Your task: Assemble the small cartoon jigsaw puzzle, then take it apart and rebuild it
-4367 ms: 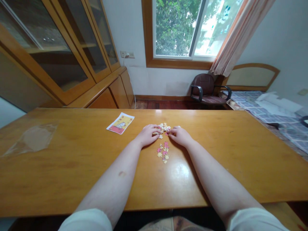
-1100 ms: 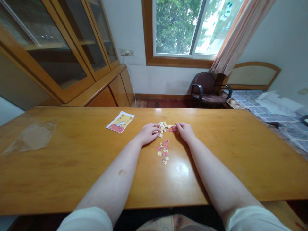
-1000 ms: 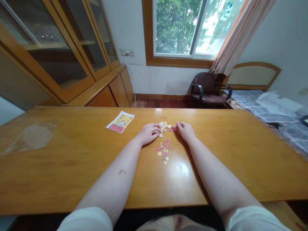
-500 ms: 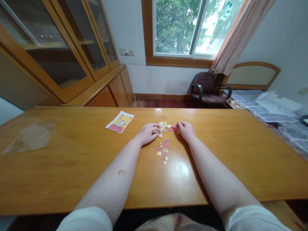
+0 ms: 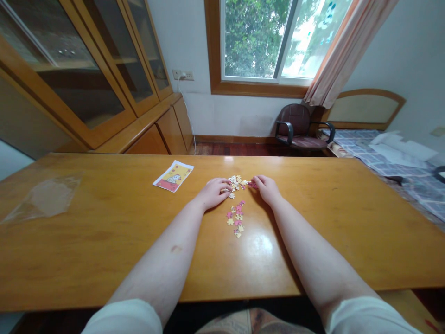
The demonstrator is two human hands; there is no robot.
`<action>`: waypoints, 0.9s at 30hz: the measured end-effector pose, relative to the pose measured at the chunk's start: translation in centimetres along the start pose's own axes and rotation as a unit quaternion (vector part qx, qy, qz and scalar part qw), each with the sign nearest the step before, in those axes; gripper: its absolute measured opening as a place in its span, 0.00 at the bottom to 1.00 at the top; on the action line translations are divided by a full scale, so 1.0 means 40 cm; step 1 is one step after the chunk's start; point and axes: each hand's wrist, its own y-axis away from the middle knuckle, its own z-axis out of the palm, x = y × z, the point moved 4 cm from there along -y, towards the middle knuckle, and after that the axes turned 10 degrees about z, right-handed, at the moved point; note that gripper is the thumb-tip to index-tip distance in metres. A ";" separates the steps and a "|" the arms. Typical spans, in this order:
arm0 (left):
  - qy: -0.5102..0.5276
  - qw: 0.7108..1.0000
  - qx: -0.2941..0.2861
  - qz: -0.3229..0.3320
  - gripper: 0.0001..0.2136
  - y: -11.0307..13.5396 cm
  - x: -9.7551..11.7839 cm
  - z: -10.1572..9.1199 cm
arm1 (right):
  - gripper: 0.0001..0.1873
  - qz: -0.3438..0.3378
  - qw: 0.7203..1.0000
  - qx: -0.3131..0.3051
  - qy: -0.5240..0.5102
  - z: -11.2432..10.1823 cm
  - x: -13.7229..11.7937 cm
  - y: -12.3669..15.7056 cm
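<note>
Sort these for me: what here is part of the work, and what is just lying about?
Part of the work: left hand, right hand, jigsaw pieces, probably the red-and-yellow picture card.

Just lying about: clear plastic sheet, swivel chair.

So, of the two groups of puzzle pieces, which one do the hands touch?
The farther group of pieces: the left hand and right hand touch its sides. The nearer column lies apart from both.

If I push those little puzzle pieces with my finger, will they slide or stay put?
The jigsaw pieces look thin and flat, so they probably won't roll and should feel very light. The shiny wooden table looks smooth, so they'd likely slide easily. They lie close together, so pushing one may well nudge its neighbours.
</note>
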 end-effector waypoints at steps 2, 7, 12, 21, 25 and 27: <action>-0.004 1.000 -0.001 0.001 0.09 0.000 0.001 0.000 | 0.20 -0.011 1.000 -0.014 0.016 0.004 -0.004 0.002; -0.002 1.000 0.001 -0.004 0.09 0.001 0.001 -0.001 | 0.20 0.027 0.999 0.027 0.038 -0.009 0.007 -0.004; -0.005 1.000 0.000 -0.008 0.09 0.002 -0.001 -0.001 | 0.18 -0.038 0.998 -0.001 0.057 -0.001 -0.020 0.006; -0.008 1.000 -0.002 -0.010 0.09 0.000 0.003 -0.003 | 0.19 -0.033 0.998 -0.011 0.048 0.000 -0.023 0.012; -0.007 1.000 0.004 -0.003 0.09 0.001 0.002 -0.003 | 0.18 -0.130 0.986 -0.091 0.043 0.020 -0.059 0.029; -0.004 1.000 0.008 0.002 0.09 0.001 0.002 -0.003 | 0.20 -0.143 0.981 -0.117 0.054 0.029 -0.068 0.036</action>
